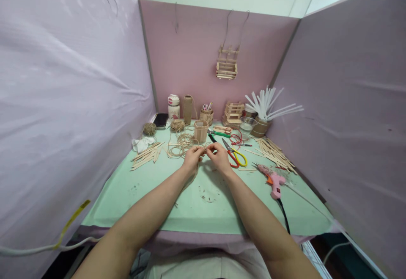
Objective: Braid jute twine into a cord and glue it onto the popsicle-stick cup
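My left hand [193, 159] and my right hand [218, 156] meet fingertip to fingertip over the middle of the table, both closed in a pinch. Brown twine [181, 144] lies in loose loops just beyond my left hand, and a strand runs down beneath that wrist. What sits between the fingertips is tiny and looks like twine. Directly behind the hands stands a small holder made of wooden sticks [201, 131]. Scissors with red and yellow handles [235, 154] lie beside my right hand, blades pointing away.
A pink glue gun [275, 182] with a black cord lies at right. Wooden sticks are spread at left [146, 156] and right [277, 154]. Green-handled pliers [221, 134], a clear bowl [248, 123] and a pot of white glue sticks [261, 125] stand farther back. Fabric walls enclose the table.
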`<action>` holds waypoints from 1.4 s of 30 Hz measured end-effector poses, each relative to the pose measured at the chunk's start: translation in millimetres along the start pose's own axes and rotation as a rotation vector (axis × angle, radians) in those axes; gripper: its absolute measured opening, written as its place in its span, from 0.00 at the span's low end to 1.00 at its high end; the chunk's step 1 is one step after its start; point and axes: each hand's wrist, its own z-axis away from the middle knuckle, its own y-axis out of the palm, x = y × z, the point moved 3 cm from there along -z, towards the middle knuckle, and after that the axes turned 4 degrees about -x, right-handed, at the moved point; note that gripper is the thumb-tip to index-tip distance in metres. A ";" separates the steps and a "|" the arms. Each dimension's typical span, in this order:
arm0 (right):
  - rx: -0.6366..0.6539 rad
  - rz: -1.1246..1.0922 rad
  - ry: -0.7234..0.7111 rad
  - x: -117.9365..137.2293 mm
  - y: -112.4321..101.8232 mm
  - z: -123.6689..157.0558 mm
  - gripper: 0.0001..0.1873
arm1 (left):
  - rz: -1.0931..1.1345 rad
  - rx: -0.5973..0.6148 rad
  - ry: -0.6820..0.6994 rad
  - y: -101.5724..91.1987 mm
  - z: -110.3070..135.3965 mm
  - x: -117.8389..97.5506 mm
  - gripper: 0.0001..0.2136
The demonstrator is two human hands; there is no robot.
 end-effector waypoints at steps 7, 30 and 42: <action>0.027 -0.032 0.069 -4.7 2.5 -1.0 0.09 | 0.108 0.047 -0.034 -1.6 -3.3 2.7 0.13; -0.173 -0.121 0.395 -36.2 -17.7 -12.5 0.16 | -0.504 0.163 0.284 11.3 10.5 -7.5 0.08; 0.043 -0.458 0.534 -22.6 -15.8 -16.4 0.24 | -0.354 0.087 0.270 2.4 4.8 -5.5 0.11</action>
